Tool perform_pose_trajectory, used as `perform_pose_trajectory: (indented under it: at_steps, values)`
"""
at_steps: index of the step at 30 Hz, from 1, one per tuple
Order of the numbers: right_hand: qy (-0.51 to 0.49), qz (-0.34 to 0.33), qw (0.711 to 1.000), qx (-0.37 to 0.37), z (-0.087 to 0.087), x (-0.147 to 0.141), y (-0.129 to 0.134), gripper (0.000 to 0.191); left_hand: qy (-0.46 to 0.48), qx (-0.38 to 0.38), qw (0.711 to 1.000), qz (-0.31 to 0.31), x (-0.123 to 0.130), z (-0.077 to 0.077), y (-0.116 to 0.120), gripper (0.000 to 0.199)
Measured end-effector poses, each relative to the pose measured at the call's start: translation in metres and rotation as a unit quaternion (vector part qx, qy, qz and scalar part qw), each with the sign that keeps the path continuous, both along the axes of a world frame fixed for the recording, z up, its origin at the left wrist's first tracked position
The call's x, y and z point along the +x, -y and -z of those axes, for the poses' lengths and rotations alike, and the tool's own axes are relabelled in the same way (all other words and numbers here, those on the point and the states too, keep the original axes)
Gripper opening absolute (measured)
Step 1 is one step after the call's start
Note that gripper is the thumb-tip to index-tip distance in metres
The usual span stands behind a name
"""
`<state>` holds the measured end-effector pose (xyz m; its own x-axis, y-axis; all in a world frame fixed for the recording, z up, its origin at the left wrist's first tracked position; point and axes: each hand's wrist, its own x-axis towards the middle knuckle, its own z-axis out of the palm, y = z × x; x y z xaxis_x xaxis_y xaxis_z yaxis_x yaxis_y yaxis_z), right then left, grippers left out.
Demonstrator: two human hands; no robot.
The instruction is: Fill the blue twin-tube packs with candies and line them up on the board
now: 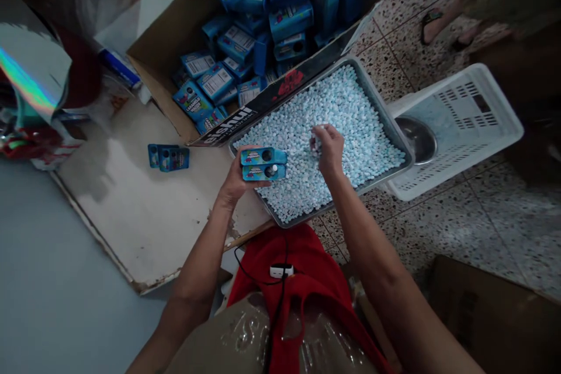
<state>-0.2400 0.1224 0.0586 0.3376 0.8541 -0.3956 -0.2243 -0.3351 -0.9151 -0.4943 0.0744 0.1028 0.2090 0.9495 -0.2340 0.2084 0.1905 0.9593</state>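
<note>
Two small blue candy boxes (258,173), printed "Caramelo Macizo", lie side by side in the grip of my left hand (234,186). Round dark holes show on their upward faces, and a whitish piece sits at the hole of the nearer one. My right hand (331,149) hovers over a metal tray (407,149), its fingers curled around some pale candies. Small white and light-blue candies (350,108) fill the tray. The left hand is above the tray's left edge; its fingers are partly hidden by the boxes.
An open cardboard carton (153,64) behind the tray holds many similar blue boxes. A few blue boxes (175,159) stand on the worn white table (131,216) at left. To the right, a white plastic crate (460,172) contains a metal bowl (416,137). Another person's feet (432,26) show beyond.
</note>
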Motion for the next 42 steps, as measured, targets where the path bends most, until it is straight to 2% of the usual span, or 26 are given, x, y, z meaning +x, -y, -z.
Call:
perform_pose_trajectory:
  at_steps: [3, 6, 10, 14, 17, 23, 27, 29, 32, 34, 38, 40, 42]
  values:
    - [-0.215, 0.034, 0.976, -0.018, -0.016, 0.011, -0.001, 0.024, 0.043, -0.018, 0.998, 0.031, 0.018, 0.005, -0.004, 0.1]
    - [-0.317, 0.01, 0.948, 0.003, -0.032, 0.021, 0.0, 0.031, 0.047, -0.003, 0.997, 0.066, 0.031, 0.008, -0.01, 0.101]
    - [-0.323, -0.008, 0.946, 0.04, -0.061, 0.018, -0.001, 0.037, 0.021, 0.02, 0.997, 0.072, 0.036, 0.007, -0.015, 0.098]
    - [-0.259, -0.03, 0.963, 0.073, -0.093, -0.004, -0.004, 0.04, -0.023, 0.051, 0.996, 0.067, 0.037, 0.001, -0.016, 0.085]
    - [-0.203, -0.049, 0.973, 0.101, -0.103, -0.021, -0.005, 0.041, -0.069, 0.069, 0.993, 0.062, 0.041, -0.004, -0.018, 0.08]
    - [-0.115, -0.05, 0.982, 0.145, -0.094, -0.039, 0.005, 0.036, -0.157, 0.103, 0.981, 0.041, 0.052, -0.011, -0.022, 0.08]
    - [-0.102, 0.021, 0.985, 0.14, -0.09, -0.039, 0.008, 0.036, -0.226, 0.148, 0.963, 0.007, 0.066, -0.014, -0.027, 0.074]
    - [-0.115, 0.064, 0.982, 0.134, -0.081, -0.032, 0.006, 0.037, -0.23, 0.17, 0.958, -0.008, 0.069, -0.015, -0.028, 0.067]
    - [-0.109, 0.106, 0.984, 0.098, -0.061, -0.016, 0.005, 0.039, -0.197, 0.187, 0.962, -0.028, 0.067, -0.013, -0.027, 0.061]
    - [-0.089, 0.122, 0.985, 0.078, -0.048, -0.006, 0.009, 0.038, -0.136, 0.179, 0.974, -0.026, 0.064, -0.005, -0.027, 0.067]
    - [0.003, 0.084, 0.996, 0.027, -0.034, 0.007, 0.024, 0.041, -0.005, 0.159, 0.987, -0.003, 0.068, 0.017, -0.031, 0.08]
    - [0.051, 0.062, 0.997, 0.008, -0.031, 0.011, 0.029, 0.041, 0.013, 0.149, 0.989, -0.009, 0.072, 0.026, -0.034, 0.082]
    - [0.08, 0.055, 0.995, -0.005, -0.028, 0.015, 0.031, 0.039, 0.015, 0.139, 0.99, -0.017, 0.071, 0.028, -0.035, 0.083]
